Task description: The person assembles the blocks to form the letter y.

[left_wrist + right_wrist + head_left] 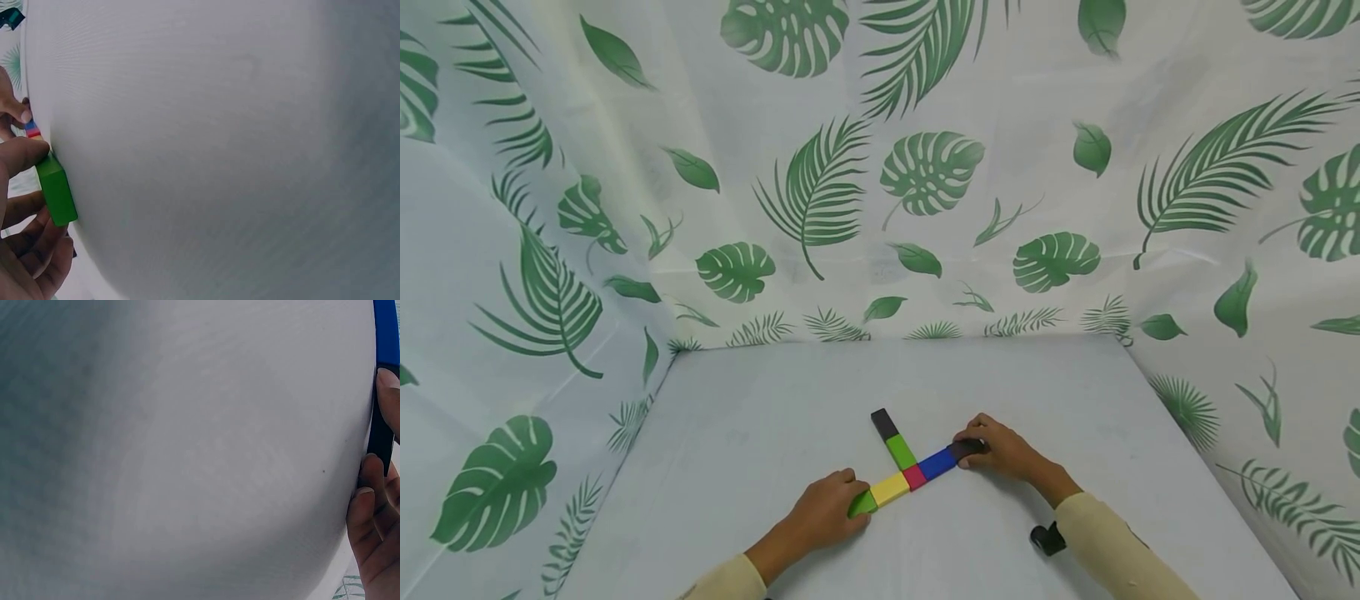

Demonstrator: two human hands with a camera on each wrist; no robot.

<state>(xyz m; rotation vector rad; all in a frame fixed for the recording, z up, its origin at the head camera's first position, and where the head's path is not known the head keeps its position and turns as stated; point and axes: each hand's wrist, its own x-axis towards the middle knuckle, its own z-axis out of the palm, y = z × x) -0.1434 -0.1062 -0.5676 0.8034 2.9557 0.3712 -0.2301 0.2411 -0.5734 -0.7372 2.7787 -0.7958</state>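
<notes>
A row of coloured blocks lies end to end on the white table, slanting up to the right in the head view. My left hand (826,512) pinches the green block (57,190) at its near-left end between thumb and fingers. From there run a yellow block (891,489), a short red block (914,477), a blue block (938,463) and a black block (964,449). My right hand (1006,450) grips that black block at the far-right end, covering part of it. Off the red block a second green block (901,452) branches away, with another black block (884,424) at its tip.
A small black object (1047,539) is by the right sleeve (1112,542); its kind is unclear. White sheets (925,308) printed with green leaves stand behind and on both sides of the white tabletop (760,417).
</notes>
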